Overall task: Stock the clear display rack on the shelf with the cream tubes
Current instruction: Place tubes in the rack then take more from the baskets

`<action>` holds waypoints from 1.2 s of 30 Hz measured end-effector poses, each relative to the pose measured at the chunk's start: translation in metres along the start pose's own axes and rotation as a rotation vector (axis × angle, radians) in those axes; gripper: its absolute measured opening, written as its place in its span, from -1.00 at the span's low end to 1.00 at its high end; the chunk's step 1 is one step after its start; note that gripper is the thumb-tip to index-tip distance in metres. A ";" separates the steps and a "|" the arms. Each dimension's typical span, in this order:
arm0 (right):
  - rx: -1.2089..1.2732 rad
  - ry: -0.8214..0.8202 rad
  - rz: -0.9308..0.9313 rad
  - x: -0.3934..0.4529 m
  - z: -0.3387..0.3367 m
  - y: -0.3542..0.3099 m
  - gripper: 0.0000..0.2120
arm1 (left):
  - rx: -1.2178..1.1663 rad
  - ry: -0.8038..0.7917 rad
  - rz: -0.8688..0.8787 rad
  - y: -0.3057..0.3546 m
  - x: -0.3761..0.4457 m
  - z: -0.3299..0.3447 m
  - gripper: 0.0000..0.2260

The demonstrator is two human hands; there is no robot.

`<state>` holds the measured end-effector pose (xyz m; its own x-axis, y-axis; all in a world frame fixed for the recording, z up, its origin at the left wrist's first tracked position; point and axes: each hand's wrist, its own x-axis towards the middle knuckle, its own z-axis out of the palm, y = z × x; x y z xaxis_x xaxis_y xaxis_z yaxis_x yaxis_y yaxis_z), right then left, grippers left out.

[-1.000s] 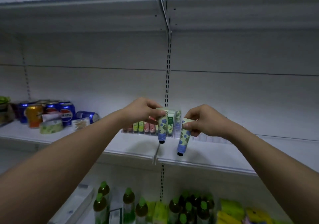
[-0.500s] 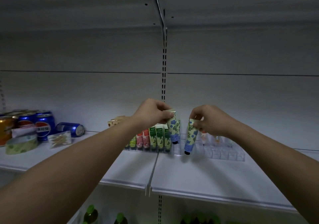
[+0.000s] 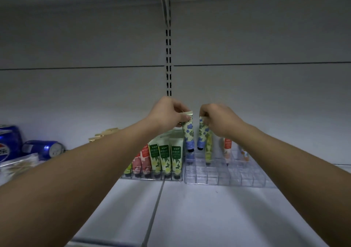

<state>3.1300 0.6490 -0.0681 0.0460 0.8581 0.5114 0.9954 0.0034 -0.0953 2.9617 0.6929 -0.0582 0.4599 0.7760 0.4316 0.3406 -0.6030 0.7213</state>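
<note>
left hand (image 3: 168,113), right hand (image 3: 218,120), pinching blue-flowered tubes (image 3: 188,132)

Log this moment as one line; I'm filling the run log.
left hand: pinches blue tube | right hand: pinches second blue tube | both cap-down over right rack | not seated

Dim grey shelf (image 3: 190,208) (slotted upright (image 3: 168,60) behind).

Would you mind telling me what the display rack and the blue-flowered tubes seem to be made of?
Display rack: likely clear acrylic or hard plastic; the shelf shows through its glossy cell walls.
Blue-flowered tubes: probably soft plastic or laminate, with a printed, smooth surface, flat crimped end and dark caps.
</note>
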 end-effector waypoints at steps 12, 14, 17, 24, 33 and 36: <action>-0.067 -0.075 -0.017 0.009 0.051 0.011 -0.80 | 0.041 -0.007 0.009 -0.017 0.018 0.010 -0.94; -0.058 -0.065 -0.007 0.006 0.055 0.010 -0.76 | 0.051 -0.002 0.016 -0.016 0.016 0.010 -0.94; -0.057 -0.016 -0.002 0.002 0.050 0.008 -0.75 | 0.062 0.004 0.014 -0.013 0.013 0.009 -0.95; 0.135 0.005 0.083 -0.041 0.034 -0.004 -0.78 | 0.154 0.040 0.039 -0.003 0.001 0.006 -0.95; 0.369 -0.294 0.026 -0.136 0.048 -0.038 -0.76 | 0.352 0.108 0.053 0.010 -0.011 0.019 -0.97; 0.326 -0.384 -0.031 -0.155 0.058 -0.043 -0.63 | 0.382 0.123 0.048 0.013 -0.011 0.023 -0.98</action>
<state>3.0752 0.5460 -0.1930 -0.0785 0.9818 0.1730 0.9152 0.1398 -0.3780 2.9798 0.6726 -0.0660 0.3890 0.7477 0.5381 0.6123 -0.6463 0.4554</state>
